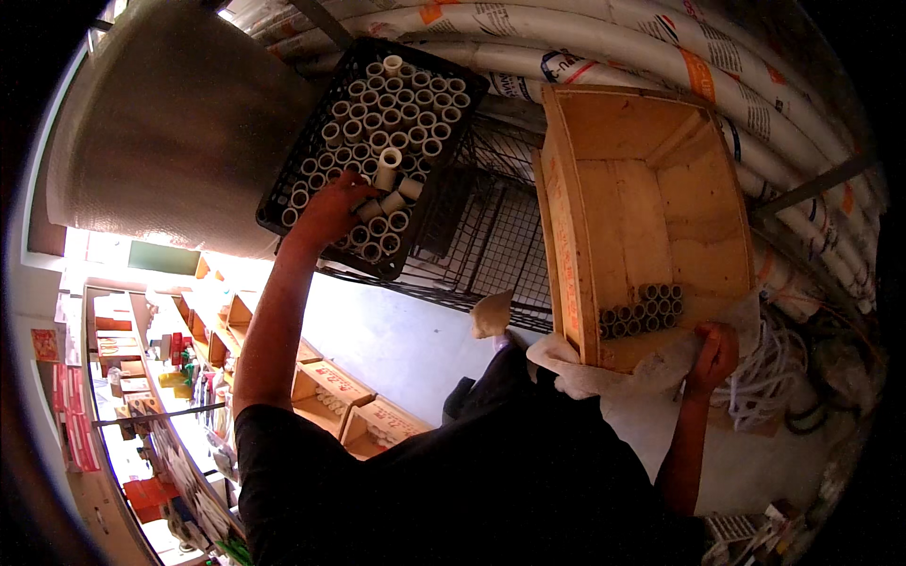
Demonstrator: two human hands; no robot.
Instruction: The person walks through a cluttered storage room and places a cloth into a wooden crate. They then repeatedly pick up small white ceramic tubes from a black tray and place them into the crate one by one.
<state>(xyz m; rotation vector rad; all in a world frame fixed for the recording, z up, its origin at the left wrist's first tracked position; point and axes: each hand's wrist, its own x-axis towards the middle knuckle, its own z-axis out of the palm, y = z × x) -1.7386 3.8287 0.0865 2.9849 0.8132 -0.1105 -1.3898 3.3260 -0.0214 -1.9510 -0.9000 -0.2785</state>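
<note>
My left hand (338, 205) reaches into a black plastic crate (283, 185) filled with short white plastic pipe fittings (391, 119), most standing on end. Its fingers touch the fittings near the crate's lower middle; whether they grip one cannot be told. Beside the fingertips, a few fittings (393, 203) lie tilted on their sides, and one (388, 167) stands above the rest. To the right is a wooden box (575, 262) with grey-looking fittings (640, 312) packed in rows at its near end. My right hand (715, 356) is at the box's near right corner, by a whitish sheet (655, 375), its fingers curled.
Wire baskets (509, 240) lie between crate and box. Long wrapped pipes (623, 35) run behind them on a metal rack. A large roll of sheet material (177, 134) stands at the left. Wooden boxes (336, 382) and stocked shelves are lower left; coiled white tubing (761, 371) lies at the right.
</note>
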